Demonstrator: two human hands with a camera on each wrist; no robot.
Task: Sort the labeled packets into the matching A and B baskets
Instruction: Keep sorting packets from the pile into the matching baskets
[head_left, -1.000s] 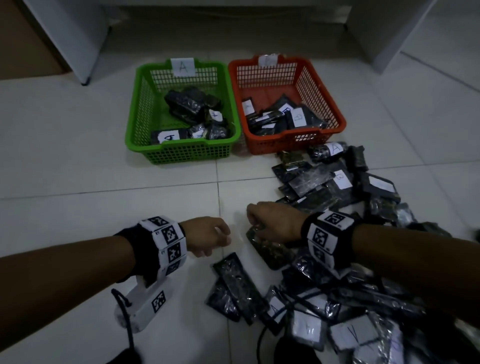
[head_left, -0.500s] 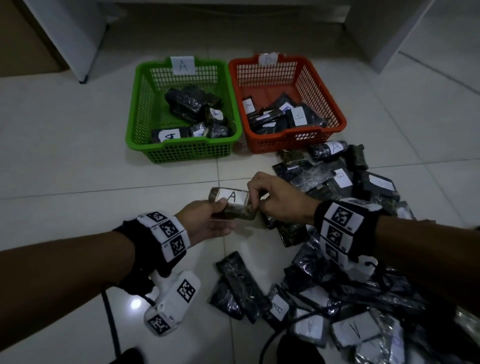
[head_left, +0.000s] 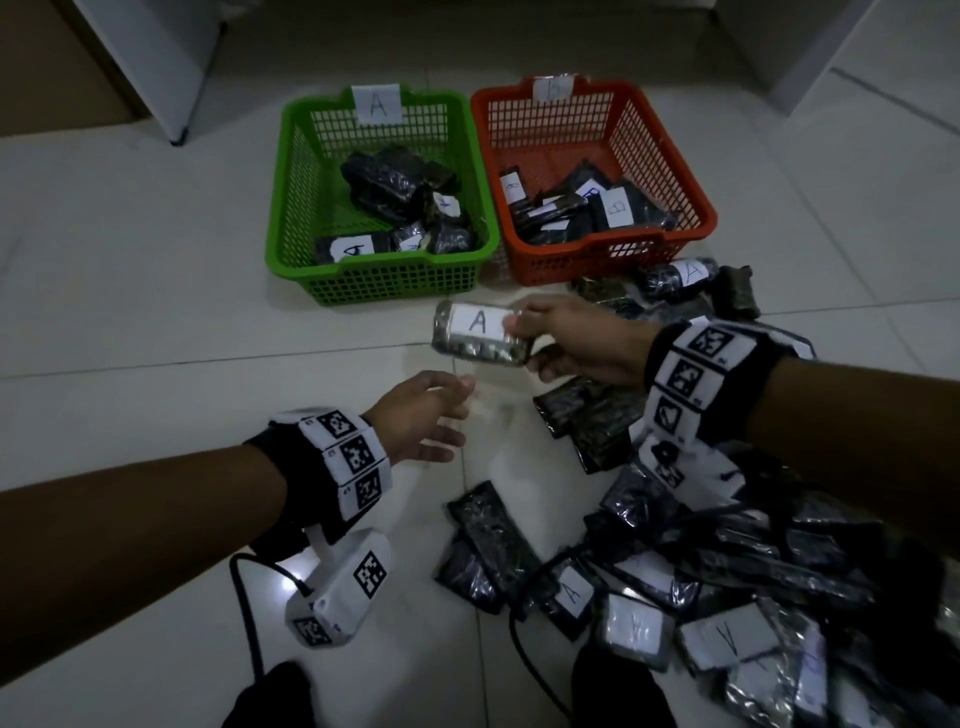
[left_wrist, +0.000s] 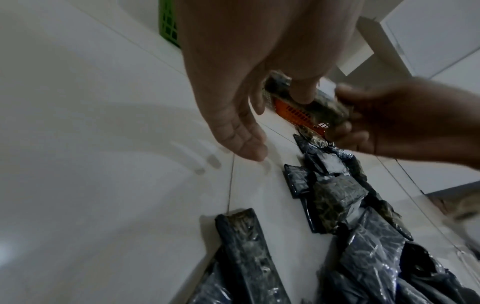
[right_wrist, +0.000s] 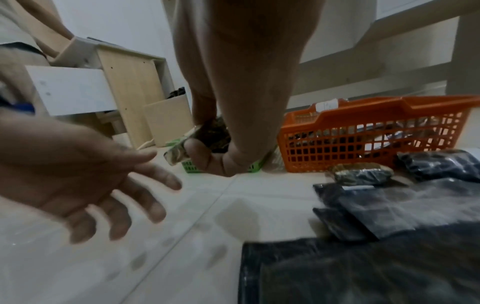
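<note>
My right hand (head_left: 558, 338) pinches a dark packet with a white "A" label (head_left: 478, 332) by its right end, holding it above the floor just in front of the baskets. In the right wrist view the packet (right_wrist: 182, 150) shows between thumb and fingers. My left hand (head_left: 426, 415) hovers below and left of it with fingers spread, holding nothing; the same left hand (right_wrist: 91, 181) appears in the right wrist view. The green basket marked A (head_left: 291, 208) and the orange basket marked B (head_left: 691, 197) stand side by side, each holding several packets.
A heap of dark labeled packets (head_left: 727, 571) covers the floor at right and lower right. A lone packet (head_left: 493, 540) lies near the centre. White furniture legs (head_left: 156, 67) stand behind the baskets. Bare tile (head_left: 130, 286) lies to the left.
The right hand lifted the A packet from the pile and carried it forward toward the baskets. The left hand, which held it half a second ago, has let go and dropped back.
</note>
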